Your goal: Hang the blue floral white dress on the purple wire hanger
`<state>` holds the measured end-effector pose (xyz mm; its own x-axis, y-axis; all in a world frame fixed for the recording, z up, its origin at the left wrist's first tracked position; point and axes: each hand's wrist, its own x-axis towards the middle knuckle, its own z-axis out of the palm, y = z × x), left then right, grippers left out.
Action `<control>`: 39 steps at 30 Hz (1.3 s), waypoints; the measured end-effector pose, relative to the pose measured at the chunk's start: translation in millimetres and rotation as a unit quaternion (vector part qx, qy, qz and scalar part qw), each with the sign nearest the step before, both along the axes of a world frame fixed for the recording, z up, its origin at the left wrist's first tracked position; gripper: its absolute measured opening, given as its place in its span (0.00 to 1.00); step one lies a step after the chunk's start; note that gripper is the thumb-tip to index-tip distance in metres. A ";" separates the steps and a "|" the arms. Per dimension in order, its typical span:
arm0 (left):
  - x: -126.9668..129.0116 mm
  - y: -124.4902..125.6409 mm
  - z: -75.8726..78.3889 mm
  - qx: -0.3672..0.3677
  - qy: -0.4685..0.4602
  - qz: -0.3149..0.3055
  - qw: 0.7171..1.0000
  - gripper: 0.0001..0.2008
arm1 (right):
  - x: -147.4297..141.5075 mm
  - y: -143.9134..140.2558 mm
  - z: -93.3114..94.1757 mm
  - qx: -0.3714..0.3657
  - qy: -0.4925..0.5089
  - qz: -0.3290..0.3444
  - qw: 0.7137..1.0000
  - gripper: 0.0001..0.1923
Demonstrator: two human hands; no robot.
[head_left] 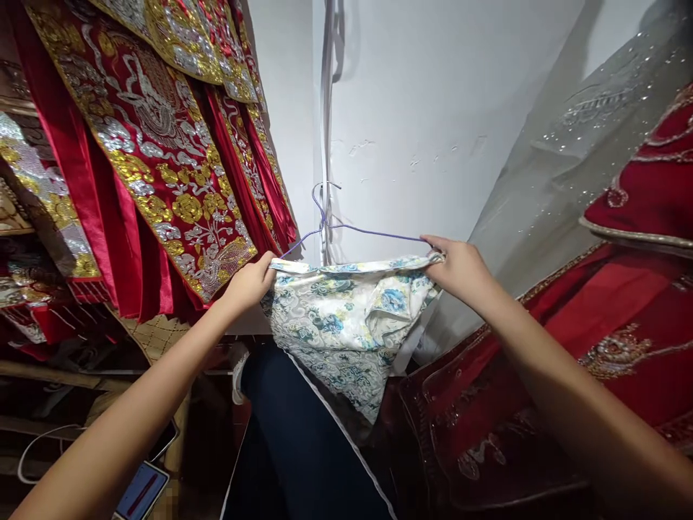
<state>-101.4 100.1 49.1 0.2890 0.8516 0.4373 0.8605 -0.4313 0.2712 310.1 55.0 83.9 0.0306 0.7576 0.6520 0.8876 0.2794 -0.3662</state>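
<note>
A white garment with blue and green floral print (336, 310) hangs in front of me, its top edge stretched between my two hands. My left hand (252, 282) grips its left upper corner, close to the end of a purple wire hanger (373, 232). At the opposite corner, my right hand (458, 263) pinches the cloth together with the hanger's right end. The hanger's hook points up at a white cord on the wall. The garment's lower part droops over my dark trousers (292, 426). Whether the hanger's lower bar runs inside the cloth is hidden.
Red gowns with gold and silver embroidery (178, 166) hang on the left. At right are a sheer sequined veil (574, 137) and red beaded dresses (611, 325). A white wall (422, 101) stands ahead. A phone (141, 491) lies at lower left near wooden bars (48, 375).
</note>
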 end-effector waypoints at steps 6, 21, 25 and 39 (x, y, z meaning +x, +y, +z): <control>-35.2 12.7 -21.4 -0.107 -0.293 -0.057 0.949 0.22 | 2.6 -2.6 16.0 -0.073 0.045 0.031 0.996 0.12; -35.4 -22.6 -74.7 0.057 -0.289 0.043 0.955 0.10 | -0.2 31.8 7.2 -0.222 0.346 0.202 0.889 0.21; -19.0 -48.0 -103.8 0.060 -0.056 0.011 0.997 0.09 | -12.4 20.7 18.5 -0.276 0.388 0.232 0.848 0.23; -0.2 -49.8 -106.3 -0.034 -0.191 -0.106 0.975 0.09 | -93.0 49.4 1.7 -0.309 0.498 0.338 0.736 0.13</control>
<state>-101.6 50.3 -57.2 0.2886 0.8218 0.4913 0.5852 -0.5576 0.5888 217.1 104.4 85.7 -0.2603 0.9618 0.0854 -0.1725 0.0407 -0.9842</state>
